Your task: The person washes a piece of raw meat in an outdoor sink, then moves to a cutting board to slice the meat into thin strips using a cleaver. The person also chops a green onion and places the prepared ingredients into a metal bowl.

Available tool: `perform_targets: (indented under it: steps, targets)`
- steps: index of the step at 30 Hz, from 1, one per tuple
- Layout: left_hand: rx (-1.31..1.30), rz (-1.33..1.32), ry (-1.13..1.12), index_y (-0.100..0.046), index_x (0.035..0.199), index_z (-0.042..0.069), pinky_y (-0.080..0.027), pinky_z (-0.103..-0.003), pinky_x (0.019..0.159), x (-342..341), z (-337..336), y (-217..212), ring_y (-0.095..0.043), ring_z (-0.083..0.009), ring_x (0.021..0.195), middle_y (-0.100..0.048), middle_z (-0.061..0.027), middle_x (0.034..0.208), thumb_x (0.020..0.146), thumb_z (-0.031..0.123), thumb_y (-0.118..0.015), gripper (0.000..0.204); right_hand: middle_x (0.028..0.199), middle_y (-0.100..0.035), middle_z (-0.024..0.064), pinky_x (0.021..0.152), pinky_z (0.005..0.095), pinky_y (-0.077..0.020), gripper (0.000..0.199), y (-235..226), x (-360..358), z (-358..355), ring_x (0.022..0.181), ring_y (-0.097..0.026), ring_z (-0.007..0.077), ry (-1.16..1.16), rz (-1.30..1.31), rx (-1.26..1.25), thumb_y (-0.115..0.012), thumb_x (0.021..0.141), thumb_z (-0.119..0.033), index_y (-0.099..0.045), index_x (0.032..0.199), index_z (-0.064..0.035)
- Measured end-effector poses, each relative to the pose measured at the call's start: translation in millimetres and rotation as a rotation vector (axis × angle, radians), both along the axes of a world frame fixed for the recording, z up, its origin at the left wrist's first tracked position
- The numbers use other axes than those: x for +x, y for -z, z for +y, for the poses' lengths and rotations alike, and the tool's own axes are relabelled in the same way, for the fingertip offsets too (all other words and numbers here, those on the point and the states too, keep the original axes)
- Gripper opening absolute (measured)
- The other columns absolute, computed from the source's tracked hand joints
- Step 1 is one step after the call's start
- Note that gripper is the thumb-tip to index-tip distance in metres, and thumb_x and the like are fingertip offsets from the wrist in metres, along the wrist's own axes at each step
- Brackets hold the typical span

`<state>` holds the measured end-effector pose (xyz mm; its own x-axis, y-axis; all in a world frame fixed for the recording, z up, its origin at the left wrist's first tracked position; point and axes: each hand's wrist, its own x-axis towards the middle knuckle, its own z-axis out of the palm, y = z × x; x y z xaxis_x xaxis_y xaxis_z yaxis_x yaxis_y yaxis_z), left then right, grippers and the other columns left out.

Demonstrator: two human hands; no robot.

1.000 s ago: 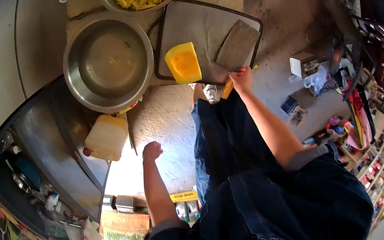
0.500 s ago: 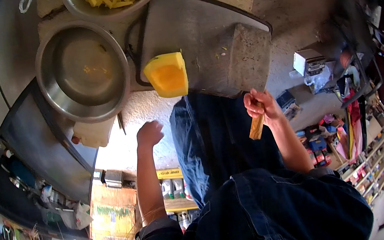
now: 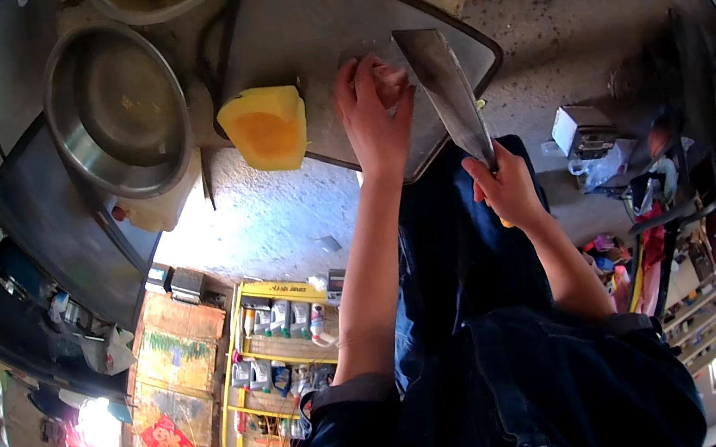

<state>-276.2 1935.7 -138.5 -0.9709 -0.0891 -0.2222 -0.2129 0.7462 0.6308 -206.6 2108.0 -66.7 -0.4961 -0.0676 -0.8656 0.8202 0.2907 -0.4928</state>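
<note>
My right hand point(image 3: 507, 186) is closed round the handle of a cleaver point(image 3: 445, 83). Its wide grey blade is tilted up on edge over the right part of a dark-rimmed cutting board point(image 3: 290, 33). Just left of the blade, my left hand point(image 3: 376, 113) reaches onto the board with fingers bent and spread; the fingertips are partly blurred, and I make out nothing held in them. A thick chunk of yellow pumpkin point(image 3: 266, 130) rests at the board's left edge, apart from both hands.
A steel basin point(image 3: 67, 129) stands left of the board, with a little wetness and some bits inside. Beyond it, a second bowl point(image 3: 165, 12) holds yellow strips. A white container point(image 3: 158, 204) is beneath the basin. A yellow rack point(image 3: 280, 290) with bottles stands at the lower left.
My left hand has gone from beside my lap up onto the board. The cleaver, flat on the board before, is now lifted and turned on edge. The whole view has shifted.
</note>
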Motion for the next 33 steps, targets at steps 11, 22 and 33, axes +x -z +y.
perform_targets:
  steps: [11,22,33]
  targets:
    - [0.458,-0.164,-0.361,-0.049,0.129,0.005,-0.054,-0.027,0.079,17,14,13,-0.053,-0.0241,0.108,-0.046,-0.0135,0.124,0.075,0.006,-0.075,0.060,0.054,-0.054,0.0021,0.049,0.0225,-0.0421,0.061,9,18,12,0.052,-0.056,0.0081,0.128,0.077,-0.039,-0.041,0.099,-0.047,-0.045,0.136,0.0011]
    - [0.088,0.012,0.163,-0.052,0.125,0.006,-0.040,-0.041,0.098,6,-4,7,-0.044,-0.0332,0.119,-0.047,-0.0119,0.129,0.070,0.003,-0.073,0.059,0.057,-0.055,0.0101,0.050,0.0328,-0.0452,0.051,-15,15,-1,0.049,-0.058,0.0224,-0.079,0.212,0.150,-0.032,0.102,-0.041,-0.043,0.141,-0.0111]
    - [0.093,-0.001,0.222,-0.060,0.123,0.018,-0.041,-0.041,0.098,5,-8,2,-0.046,-0.0305,0.118,-0.053,-0.0064,0.127,0.071,0.008,-0.072,0.054,0.062,-0.059,0.0134,0.050,0.0381,-0.0451,0.046,-28,4,-7,0.051,-0.058,0.0303,-0.323,0.322,0.311,-0.049,0.097,-0.028,-0.043,0.140,-0.0110]
